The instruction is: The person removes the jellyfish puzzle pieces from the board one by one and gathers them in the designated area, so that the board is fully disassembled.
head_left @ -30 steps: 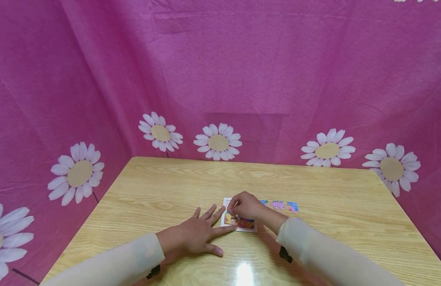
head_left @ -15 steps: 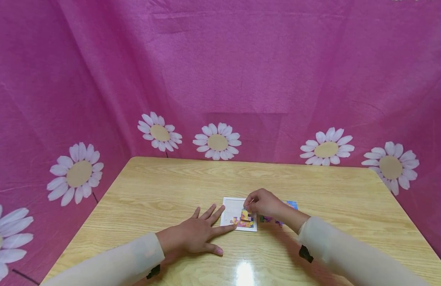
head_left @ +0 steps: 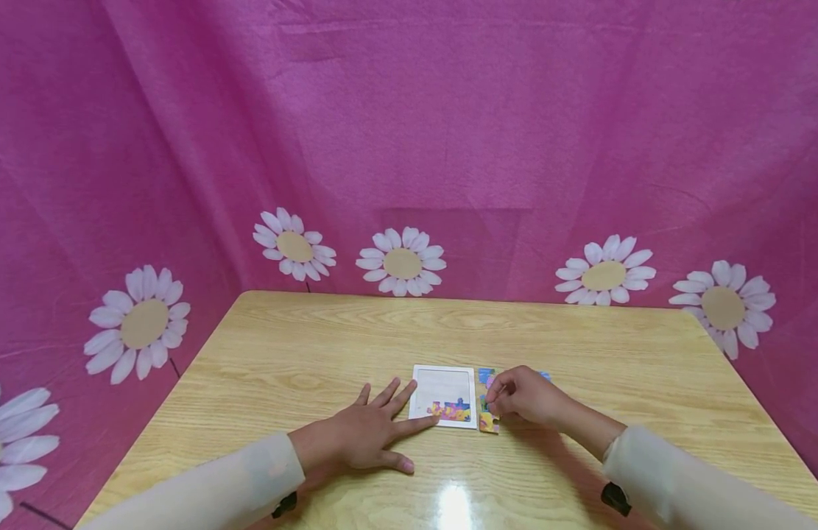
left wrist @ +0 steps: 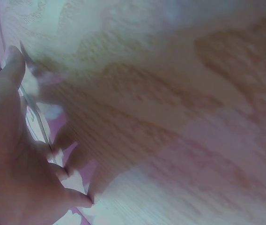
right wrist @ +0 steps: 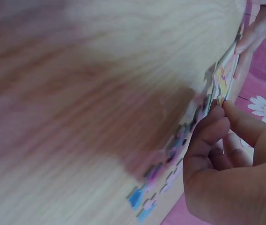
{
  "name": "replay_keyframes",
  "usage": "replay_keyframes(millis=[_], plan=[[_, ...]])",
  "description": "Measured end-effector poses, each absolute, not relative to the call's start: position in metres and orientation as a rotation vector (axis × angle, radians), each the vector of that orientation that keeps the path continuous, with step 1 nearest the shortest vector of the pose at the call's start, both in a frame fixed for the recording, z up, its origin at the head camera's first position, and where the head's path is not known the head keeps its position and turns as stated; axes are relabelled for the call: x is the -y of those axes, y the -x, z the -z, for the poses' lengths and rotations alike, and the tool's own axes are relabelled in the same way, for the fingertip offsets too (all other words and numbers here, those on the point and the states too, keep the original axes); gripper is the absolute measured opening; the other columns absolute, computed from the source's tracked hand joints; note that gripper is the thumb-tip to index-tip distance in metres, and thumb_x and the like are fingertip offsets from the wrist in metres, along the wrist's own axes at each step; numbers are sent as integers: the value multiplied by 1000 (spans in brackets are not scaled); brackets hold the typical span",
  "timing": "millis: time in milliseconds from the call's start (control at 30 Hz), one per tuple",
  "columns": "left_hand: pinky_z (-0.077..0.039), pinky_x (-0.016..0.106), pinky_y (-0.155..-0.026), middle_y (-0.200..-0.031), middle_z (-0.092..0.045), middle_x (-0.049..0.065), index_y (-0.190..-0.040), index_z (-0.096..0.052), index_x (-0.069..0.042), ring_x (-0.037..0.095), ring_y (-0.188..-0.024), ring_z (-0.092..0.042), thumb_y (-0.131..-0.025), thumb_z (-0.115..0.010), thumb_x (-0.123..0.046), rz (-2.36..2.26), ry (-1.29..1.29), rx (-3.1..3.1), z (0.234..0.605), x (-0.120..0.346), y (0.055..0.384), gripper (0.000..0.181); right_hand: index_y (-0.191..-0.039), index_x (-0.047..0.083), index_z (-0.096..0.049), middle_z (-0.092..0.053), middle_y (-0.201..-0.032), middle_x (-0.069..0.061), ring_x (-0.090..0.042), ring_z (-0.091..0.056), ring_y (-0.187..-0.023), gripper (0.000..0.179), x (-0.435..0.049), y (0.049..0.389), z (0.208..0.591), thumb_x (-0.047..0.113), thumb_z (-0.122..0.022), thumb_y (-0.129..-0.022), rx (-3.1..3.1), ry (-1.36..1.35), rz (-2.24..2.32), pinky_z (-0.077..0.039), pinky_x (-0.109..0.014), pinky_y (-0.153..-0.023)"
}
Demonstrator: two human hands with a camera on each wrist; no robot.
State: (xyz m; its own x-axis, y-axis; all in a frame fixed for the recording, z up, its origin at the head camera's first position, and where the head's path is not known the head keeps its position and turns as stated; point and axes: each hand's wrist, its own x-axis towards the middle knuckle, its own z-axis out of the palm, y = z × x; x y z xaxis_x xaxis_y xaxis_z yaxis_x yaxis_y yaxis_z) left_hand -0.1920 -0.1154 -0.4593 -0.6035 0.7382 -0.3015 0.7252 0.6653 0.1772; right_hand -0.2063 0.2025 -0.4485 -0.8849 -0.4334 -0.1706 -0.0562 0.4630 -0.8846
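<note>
The left hand (head_left: 365,434) lies spread on the table, its fingers reaching the left side and lower-left corner of a white puzzle frame (head_left: 444,368). Inside the frame, joined yellow, pink and blue jigsaw pieces (head_left: 453,411) fill part of the bottom. Just right of the frame, the right hand (head_left: 531,397) pinches a yellow jigsaw piece (head_left: 489,422) between thumb and index finger. The same hand (right wrist: 236,164) in the right wrist view hides part of that piece. The left wrist view shows the left hand (left wrist: 20,154) with fingers apart.
More loose jigsaw pieces (head_left: 486,375) lie right of the frame, partly hidden by the right hand; several pieces (right wrist: 149,187) form rows in the right wrist view. The wooden table (head_left: 316,338) meets a pink curtain (head_left: 448,147) with daisies behind.
My right hand has moved right, from over the frame to the pieces beside it, carrying the yellow jigsaw piece out of the frame. The left hand stays put.
</note>
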Motion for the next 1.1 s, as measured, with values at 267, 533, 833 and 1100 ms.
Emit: replay_keyframes(millis=[267, 533, 833, 1100], plan=[[-18, 75, -115, -174, -1, 13, -161, -19, -52, 40, -159, -2, -95, -44, -75, -38, -1155, -2544, 461, 116, 193, 74, -83, 0, -71, -61, -66, -1, -11, -48, -58, 8, -207, 197, 454, -6, -74, -85, -2453, 414, 1336, -39, -23, -52], [-18, 76, -115, -173, -1, 14, -161, -19, -52, 40, -159, -2, -95, -44, -75, -40, -1156, -2550, 463, 116, 193, 74, -81, 3, -73, -70, -73, -2, -13, -54, -64, 10, -206, 191, 457, -7, -73, -83, -2554, 491, 1255, -45, -25, -58], [-18, 75, -115, -174, -3, 13, -161, -22, -51, 40, -159, -4, -96, -45, -74, -53, -1155, -2545, 460, 116, 192, 73, -81, 5, -73, -66, -70, 2, -9, -53, -63, 10, -204, 188, 458, -4, -76, -84, -2577, 479, 1197, -45, -23, -58], [-17, 75, -116, -174, -2, 11, -160, -20, -53, 39, -159, -3, -95, -44, -75, -51, -1131, -2544, 460, 116, 192, 73, -82, 5, -73, -67, -72, 3, -12, -54, -66, 9, -204, 187, 458, -1, -77, -85, -2575, 455, 1189, -45, -24, -59]])
